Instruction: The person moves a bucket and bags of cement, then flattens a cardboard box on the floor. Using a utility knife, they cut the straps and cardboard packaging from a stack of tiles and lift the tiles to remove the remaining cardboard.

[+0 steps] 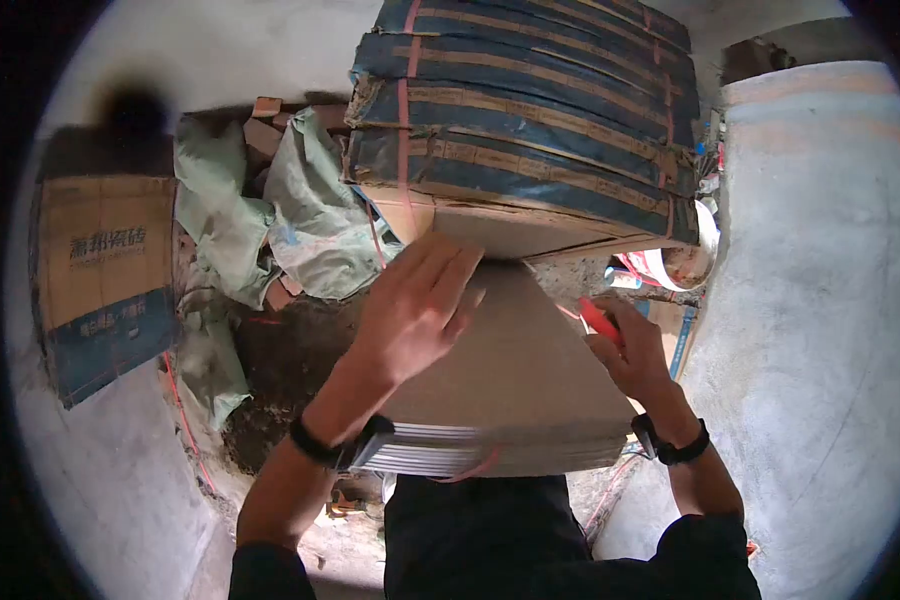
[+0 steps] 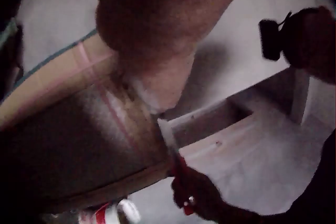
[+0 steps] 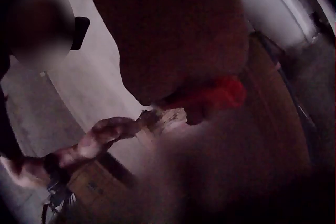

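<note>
A stack of large grey-beige slabs [image 1: 510, 370] lies in front of me, its layered edge facing my body. My left hand [image 1: 415, 310] reaches across its left side, fingers extended toward the far edge, close to the cartons. At the right side of the stack, my right hand [image 1: 635, 350] grips a red-handled tool [image 1: 600, 322]. In the left wrist view a pale, narrow end of this tool reaches up to the slab edge near my left fingertips [image 2: 163, 98]. The right wrist view is dark, with the red handle [image 3: 228, 92] showing beneath the hand.
Strapped dark-blue and brown cartons [image 1: 530, 130] are piled just beyond the slabs. Pale green sacks [image 1: 315, 220] and rubble lie to the left, near a printed carton [image 1: 105, 290] against the wall. A white bucket [image 1: 705, 240] stands at right, beside a pale wall [image 1: 820, 300].
</note>
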A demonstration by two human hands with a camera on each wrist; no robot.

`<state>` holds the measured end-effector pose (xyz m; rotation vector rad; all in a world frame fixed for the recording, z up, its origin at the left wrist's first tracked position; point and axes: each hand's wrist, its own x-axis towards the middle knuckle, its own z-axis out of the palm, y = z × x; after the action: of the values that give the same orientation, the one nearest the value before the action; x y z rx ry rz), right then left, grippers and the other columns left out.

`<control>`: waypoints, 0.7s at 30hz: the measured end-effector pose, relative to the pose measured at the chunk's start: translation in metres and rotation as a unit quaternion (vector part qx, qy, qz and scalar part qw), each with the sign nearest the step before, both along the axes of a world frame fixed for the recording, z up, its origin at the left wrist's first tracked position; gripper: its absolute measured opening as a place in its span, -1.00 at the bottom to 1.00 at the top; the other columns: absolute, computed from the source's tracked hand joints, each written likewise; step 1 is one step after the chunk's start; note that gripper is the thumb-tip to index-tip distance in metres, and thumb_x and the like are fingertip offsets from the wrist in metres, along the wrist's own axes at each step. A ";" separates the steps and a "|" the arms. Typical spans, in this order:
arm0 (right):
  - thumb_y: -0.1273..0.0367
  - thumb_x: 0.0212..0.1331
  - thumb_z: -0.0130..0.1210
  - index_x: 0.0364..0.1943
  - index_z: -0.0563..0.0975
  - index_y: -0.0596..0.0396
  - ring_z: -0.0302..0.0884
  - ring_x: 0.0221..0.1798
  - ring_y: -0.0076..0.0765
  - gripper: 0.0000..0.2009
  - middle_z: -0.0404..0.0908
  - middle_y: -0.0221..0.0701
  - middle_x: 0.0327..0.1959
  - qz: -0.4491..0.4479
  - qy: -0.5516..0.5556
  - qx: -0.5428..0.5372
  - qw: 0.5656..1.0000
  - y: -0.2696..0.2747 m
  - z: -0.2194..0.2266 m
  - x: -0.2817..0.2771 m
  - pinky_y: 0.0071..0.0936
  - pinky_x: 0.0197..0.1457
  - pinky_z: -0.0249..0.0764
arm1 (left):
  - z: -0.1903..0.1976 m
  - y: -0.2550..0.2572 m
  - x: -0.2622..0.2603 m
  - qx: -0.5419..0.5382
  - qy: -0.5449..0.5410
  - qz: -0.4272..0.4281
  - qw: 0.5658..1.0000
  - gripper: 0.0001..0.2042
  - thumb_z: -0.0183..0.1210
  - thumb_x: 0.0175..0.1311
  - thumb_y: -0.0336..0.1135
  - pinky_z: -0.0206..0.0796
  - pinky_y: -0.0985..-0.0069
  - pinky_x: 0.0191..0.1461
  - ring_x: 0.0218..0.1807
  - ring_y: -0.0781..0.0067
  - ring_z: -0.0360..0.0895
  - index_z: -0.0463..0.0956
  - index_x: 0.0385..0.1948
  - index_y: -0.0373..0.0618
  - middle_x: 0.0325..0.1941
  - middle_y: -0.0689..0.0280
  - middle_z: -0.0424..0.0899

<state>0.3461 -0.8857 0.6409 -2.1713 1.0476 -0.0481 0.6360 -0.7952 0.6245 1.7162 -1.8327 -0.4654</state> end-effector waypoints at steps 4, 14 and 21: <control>0.18 0.15 0.15 -0.01 0.45 0.12 0.58 -0.20 0.00 -0.60 0.54 -0.12 -0.22 -0.013 0.002 0.018 1.000 -0.001 -0.012 -0.006 -0.20 -0.20 0.49 | -0.034 -0.030 -0.016 -0.012 -0.071 -0.027 0.997 -0.46 0.29 -0.02 -0.34 0.26 0.25 0.21 0.10 0.05 0.41 0.37 0.07 -0.25 0.03 0.07 0.48; 0.21 0.14 0.17 -0.07 0.50 0.14 0.57 -0.27 -0.04 -0.64 0.53 -0.17 -0.29 -0.032 0.019 -0.079 0.996 -0.031 -0.002 -0.007 -0.22 -0.27 0.44 | -0.029 -0.029 -0.008 0.009 -0.089 -0.051 0.995 -0.38 0.30 -0.04 -0.34 0.27 0.21 0.17 0.08 0.04 0.41 0.30 0.13 -0.31 0.09 0.04 0.45; 0.18 0.20 0.07 -0.01 0.48 0.10 0.57 -0.21 0.00 -0.64 0.55 -0.16 -0.20 0.008 0.062 -0.073 0.995 -0.028 -0.009 0.006 -0.20 -0.15 0.48 | -0.031 -0.041 -0.018 0.007 -0.137 -0.028 0.990 -0.48 0.28 -0.03 -0.33 0.30 0.25 0.10 0.00 0.12 0.42 0.38 0.03 -0.30 -0.08 0.11 0.45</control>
<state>0.3521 -0.9137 0.6315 -2.3382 1.1274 0.0175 0.6180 -0.8365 0.5937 1.8162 -2.0772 -0.2751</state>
